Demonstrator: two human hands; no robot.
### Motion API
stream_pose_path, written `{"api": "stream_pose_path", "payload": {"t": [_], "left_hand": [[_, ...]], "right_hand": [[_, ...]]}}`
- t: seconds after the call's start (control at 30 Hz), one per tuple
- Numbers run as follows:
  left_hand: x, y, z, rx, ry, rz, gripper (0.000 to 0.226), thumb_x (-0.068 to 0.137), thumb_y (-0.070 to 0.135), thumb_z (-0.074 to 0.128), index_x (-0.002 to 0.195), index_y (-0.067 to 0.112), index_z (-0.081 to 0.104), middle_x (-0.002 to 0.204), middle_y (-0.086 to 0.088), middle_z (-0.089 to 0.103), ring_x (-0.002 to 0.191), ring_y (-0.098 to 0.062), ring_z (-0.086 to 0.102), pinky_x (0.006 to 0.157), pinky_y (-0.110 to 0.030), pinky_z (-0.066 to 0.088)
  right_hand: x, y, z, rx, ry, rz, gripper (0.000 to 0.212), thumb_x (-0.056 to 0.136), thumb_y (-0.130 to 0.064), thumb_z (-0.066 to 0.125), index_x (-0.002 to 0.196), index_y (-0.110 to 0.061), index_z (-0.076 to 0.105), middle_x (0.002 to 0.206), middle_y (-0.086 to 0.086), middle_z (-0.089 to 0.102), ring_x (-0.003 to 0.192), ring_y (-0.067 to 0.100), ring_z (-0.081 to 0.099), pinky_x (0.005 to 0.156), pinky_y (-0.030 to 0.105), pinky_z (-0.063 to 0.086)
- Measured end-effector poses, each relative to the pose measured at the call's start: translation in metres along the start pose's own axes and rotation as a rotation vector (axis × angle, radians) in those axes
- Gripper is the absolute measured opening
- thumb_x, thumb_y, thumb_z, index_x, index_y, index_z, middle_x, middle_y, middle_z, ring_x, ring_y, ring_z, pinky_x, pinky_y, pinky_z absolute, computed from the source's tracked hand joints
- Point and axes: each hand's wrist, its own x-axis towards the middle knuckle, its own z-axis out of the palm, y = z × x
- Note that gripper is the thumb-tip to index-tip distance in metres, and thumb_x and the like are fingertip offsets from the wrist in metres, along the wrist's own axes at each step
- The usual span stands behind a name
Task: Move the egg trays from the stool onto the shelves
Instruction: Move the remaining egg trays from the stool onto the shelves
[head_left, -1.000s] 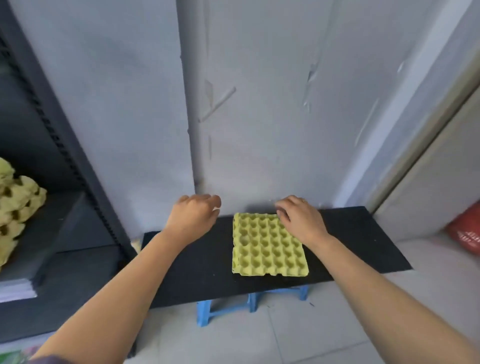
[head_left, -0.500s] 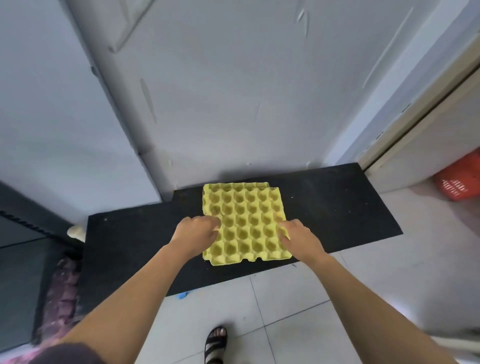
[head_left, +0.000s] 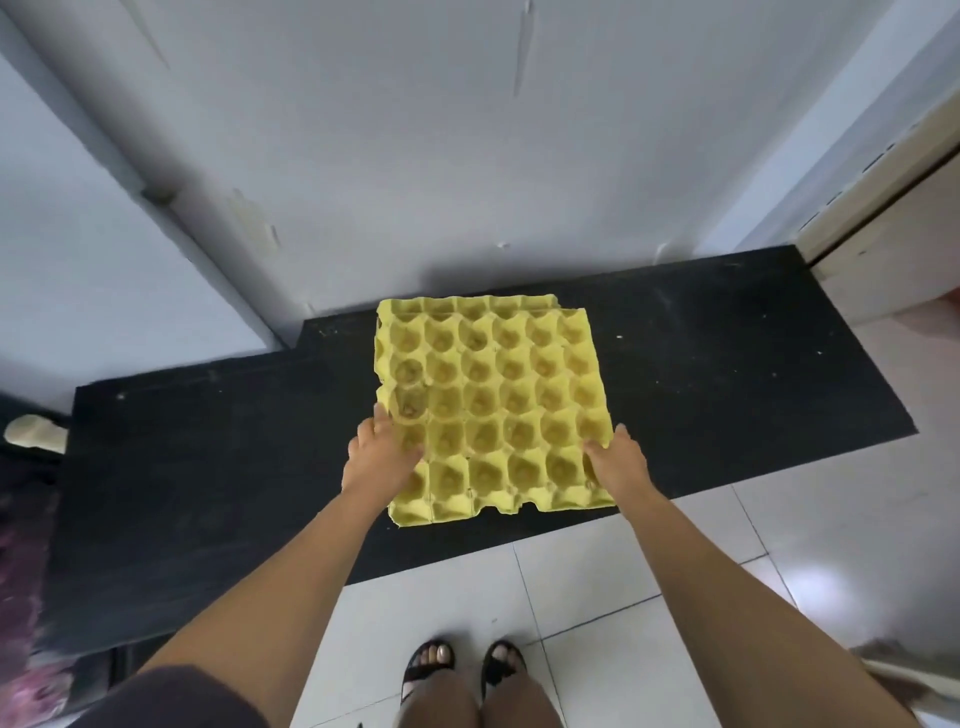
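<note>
Both hands gripping: left hand (head_left: 382, 460) pinches the left rim of the yellow moulded-pulp egg tray (head_left: 498, 395) near its front-left corner, thumb lying along the outer edge, fingers curled over the top into the cells. Right hand (head_left: 618, 462) mirrors this at the front-right corner, thumb outside the rim, fingers hooked over onto the cell side. Tray is cell-side up and roughly square to the person, with its near edge close to the front edge of the black flat rectangular board (head_left: 208, 441) it sits over. Can't tell if the near side is already off the surface. Under it sits a second yellow pulp tray (head_left: 467, 304), offset so that only its far strip shows behind the top one. The board's far edge butts against the grey-white painted wall (head_left: 415, 156). Pale door frame (head_left: 883, 171) is at the far right, just beyond the board's right end. White floor tiles (head_left: 597, 597) lie in front of the board, with the person's feet in black open-toe sandals (head_left: 428, 662) on them, near the bottom of the view. Left margin is dark and blurred, nothing readable.
</note>
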Motion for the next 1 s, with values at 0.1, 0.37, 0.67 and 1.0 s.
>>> {"api": "stream_pose_path", "payload": {"t": [0.1, 0.37, 0.67, 1.0], "left_hand": [[0.011, -0.001, 0.012, -0.304, 0.073, -0.134, 0.058, 0.088, 0.031, 0.057, 0.137, 0.010, 0.033, 0.131, -0.014, 0.044, 0.119, -0.035, 0.043, 0.100, -0.048, 0.039], [-0.005, 0.015, -0.010, -0.611, 0.061, -0.174, 0.058, 0.087, 0.010, 0.057, 0.140, 0.014, 0.034, 0.137, -0.006, 0.043, 0.113, -0.029, 0.052, 0.094, -0.044, 0.047], [-0.003, 0.017, -0.030, -0.791, 0.054, -0.146, 0.036, 0.090, 0.005, 0.048, 0.125, 0.013, 0.042, 0.104, -0.006, 0.057, 0.092, -0.024, 0.057, 0.076, -0.039, 0.049], [0.015, 0.004, -0.018, -0.733, -0.041, -0.139, 0.056, 0.092, 0.011, 0.046, 0.141, 0.030, 0.025, 0.117, -0.003, 0.053, 0.104, -0.024, 0.050, 0.089, -0.039, 0.042]], "right_hand": [[0.009, 0.004, 0.006, 0.164, 0.040, 0.025, 0.031, 0.098, -0.022, 0.048, 0.123, -0.003, 0.045, 0.109, 0.009, 0.055, 0.088, 0.022, 0.051, 0.061, 0.027, 0.040], [-0.014, -0.017, -0.017, 0.241, 0.175, -0.076, 0.019, 0.099, -0.011, 0.036, 0.117, -0.011, 0.045, 0.085, 0.000, 0.051, 0.076, 0.018, 0.051, 0.067, 0.034, 0.044], [-0.014, -0.032, -0.022, 0.283, 0.172, -0.099, 0.022, 0.099, -0.010, 0.037, 0.119, -0.012, 0.047, 0.100, 0.004, 0.054, 0.082, 0.017, 0.052, 0.064, 0.029, 0.043], [-0.002, -0.019, 0.004, 0.228, 0.044, -0.029, 0.022, 0.100, -0.015, 0.036, 0.122, -0.017, 0.038, 0.101, 0.005, 0.052, 0.088, 0.021, 0.050, 0.075, 0.038, 0.042]]}}
